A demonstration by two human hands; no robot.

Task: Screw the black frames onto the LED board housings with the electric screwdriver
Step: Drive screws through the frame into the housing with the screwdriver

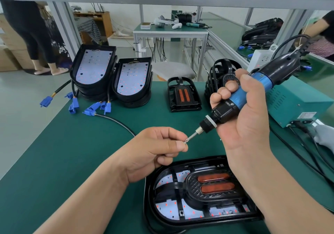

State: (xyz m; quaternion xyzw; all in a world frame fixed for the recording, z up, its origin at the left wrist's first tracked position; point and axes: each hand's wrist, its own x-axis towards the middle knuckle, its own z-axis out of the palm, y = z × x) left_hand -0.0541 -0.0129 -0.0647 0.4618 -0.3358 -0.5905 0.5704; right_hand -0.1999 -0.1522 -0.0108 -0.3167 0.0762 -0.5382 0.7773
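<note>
Nearest, a housing (168, 208) lies on the counter (90, 152) with a frame (191, 188) set in it, probably not yet fully screwed. Above it, the left hand (155, 148) pinches a screw (186, 141) at the tip of the screwdriver (235, 101), which the right hand (247, 118) grips. Farther back, bare housings (94, 65) and spare frames (184, 96) wait in stacks.

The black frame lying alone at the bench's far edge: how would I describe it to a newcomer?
Start at the green bench top and look along its far edge. Between the housings with white LED boards on the left and the tall pile of black frames on the right sits the low black frame. It alone lies flat and shows two orange bars.
</note>
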